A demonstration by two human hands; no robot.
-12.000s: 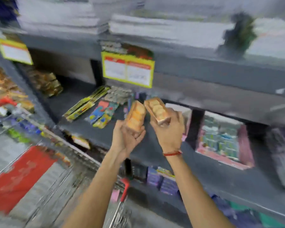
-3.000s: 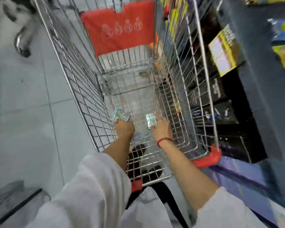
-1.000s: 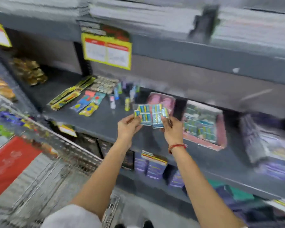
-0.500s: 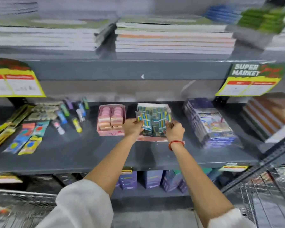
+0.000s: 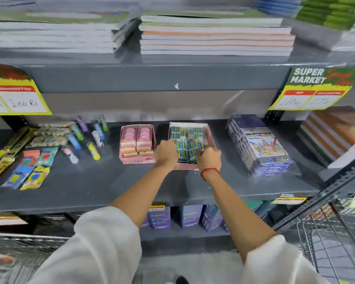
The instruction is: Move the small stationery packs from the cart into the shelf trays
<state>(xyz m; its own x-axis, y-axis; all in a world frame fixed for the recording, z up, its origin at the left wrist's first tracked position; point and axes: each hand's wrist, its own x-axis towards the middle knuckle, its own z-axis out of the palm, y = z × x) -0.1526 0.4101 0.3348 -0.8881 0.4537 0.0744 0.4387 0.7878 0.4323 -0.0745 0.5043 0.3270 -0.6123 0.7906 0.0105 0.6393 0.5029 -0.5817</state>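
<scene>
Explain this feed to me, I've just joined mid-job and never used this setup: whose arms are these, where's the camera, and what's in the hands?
There is no machine here: a person wears one camera on the head, looking forward and down, so the two arms are theirs. The left hand and right hand press small blue packs into a pink tray on the grey shelf. Whether the fingers grip or only touch the packs is too blurred to tell. Beside it stands a pink eraser tray; to the right lie crayon boxes. A wire cart shows at lower right.
</scene>
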